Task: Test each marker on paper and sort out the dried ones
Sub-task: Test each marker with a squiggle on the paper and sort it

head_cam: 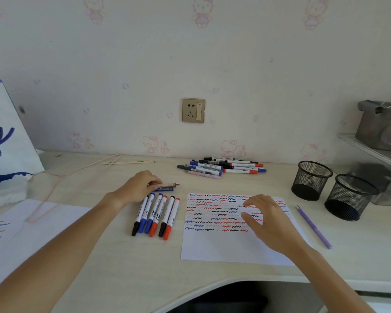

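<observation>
- My left hand pinches a brown pen in curled fingers, just above the sorted row of markers on the surface.
- My right hand rests with relaxed fingers, holding nothing, on the test paper.
- Risk: setting the pen down carelessly could nudge that row, mixing dried markers with good ones.
- The untested pile lies well apart, near the wall.
</observation>
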